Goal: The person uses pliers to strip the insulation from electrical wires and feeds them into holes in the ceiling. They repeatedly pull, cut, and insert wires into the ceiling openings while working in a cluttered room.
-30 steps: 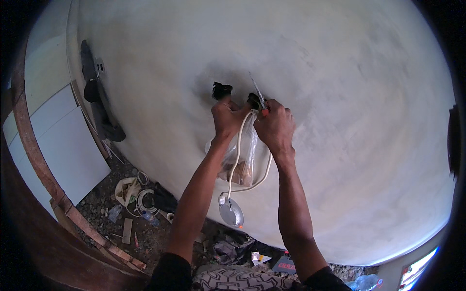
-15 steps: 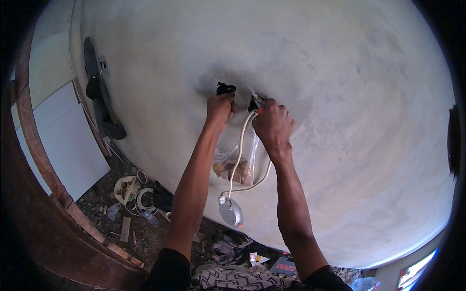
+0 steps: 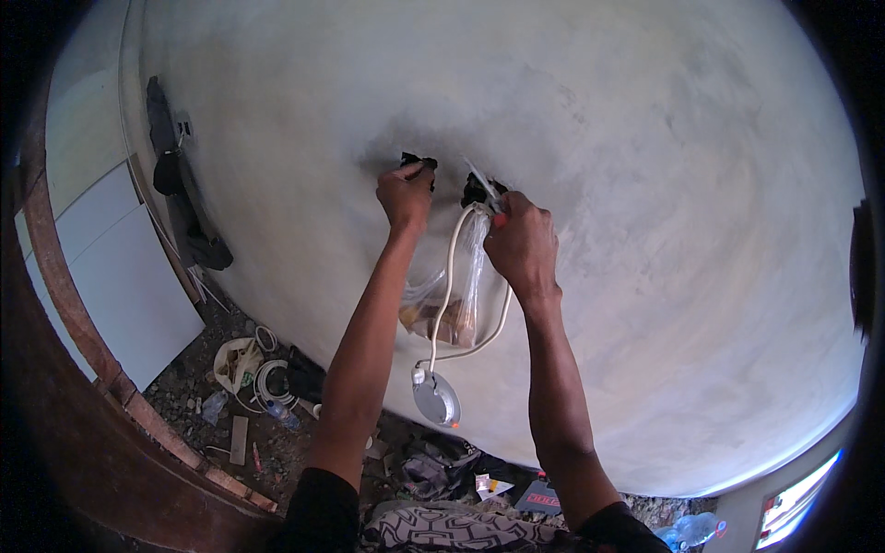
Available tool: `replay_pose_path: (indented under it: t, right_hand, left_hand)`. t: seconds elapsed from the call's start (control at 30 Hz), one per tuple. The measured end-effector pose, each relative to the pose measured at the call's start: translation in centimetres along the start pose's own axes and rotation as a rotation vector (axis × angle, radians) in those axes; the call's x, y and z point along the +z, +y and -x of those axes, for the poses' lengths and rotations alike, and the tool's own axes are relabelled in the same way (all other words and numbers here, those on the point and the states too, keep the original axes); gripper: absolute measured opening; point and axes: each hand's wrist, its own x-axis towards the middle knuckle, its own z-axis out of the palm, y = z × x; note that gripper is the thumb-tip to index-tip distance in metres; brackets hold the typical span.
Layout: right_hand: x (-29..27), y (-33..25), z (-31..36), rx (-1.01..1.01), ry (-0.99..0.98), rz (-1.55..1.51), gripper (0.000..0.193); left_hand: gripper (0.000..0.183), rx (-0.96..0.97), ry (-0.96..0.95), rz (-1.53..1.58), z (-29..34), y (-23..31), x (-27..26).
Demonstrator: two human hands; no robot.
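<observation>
My left hand [image 3: 404, 198] is at the left dark opening [image 3: 419, 158] in the plastered wall, fingers bent and pinched at its edge; what they hold is hidden. In my closed right hand [image 3: 524, 244] is a red-handled metal tool [image 3: 486, 182], its long shiny part pointing up and left across the right dark opening [image 3: 473, 192]. A white cable [image 3: 449, 276] hangs in a loop from beside that opening. A round silver lamp [image 3: 436, 398] dangles on the cable. Between my forearms hangs a clear plastic bag [image 3: 475, 276] with brown pieces in it.
Grey plastered wall [image 3: 664, 230] fills most of the view. On the rubble floor lie coiled white cable [image 3: 274, 380], a pale sack [image 3: 238, 364], a dark bag [image 3: 438, 465] and a tool case [image 3: 538, 498]. White panels [image 3: 120, 267] and a wooden frame [image 3: 78, 313] stand left.
My left hand has shifted slightly left and up at the left opening. The right hand has turned a little, so the tool's metal part and the right opening show more.
</observation>
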Motion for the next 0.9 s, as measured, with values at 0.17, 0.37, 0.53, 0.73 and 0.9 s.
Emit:
replay_pose_path:
  t: [0.17, 0.37, 0.53, 0.73, 0.9]
  right_hand:
    - [0.7, 2.0, 0.5, 0.001, 0.154, -0.147, 0.018]
    - [1.8, 1.0, 0.8, -0.003, 0.197, -0.171, 0.02]
    - [2.4, 0.4, 0.6, -0.016, 0.307, -0.256, 0.021]
    - [2.2, -0.5, -0.3, 0.008, 0.306, -0.341, 0.019]
    - [3.5, -1.0, -1.1, -0.158, 0.333, -0.294, 0.018]
  left_hand:
    - [0.011, -0.074, -0.009, 0.097, 1.6, 0.9, 0.8]
    - [0.01, -0.077, -0.033, 0.256, 1.3, -0.4, 0.2]
    - [0.01, 0.01, -0.072, 0.195, 1.0, -1.1, 0.3]
    - [0.01, 0.054, -0.062, 0.111, 1.5, -0.8, 0.6]
    - [0.009, 0.102, -0.051, 0.101, 1.5, -1.4, 0.4]
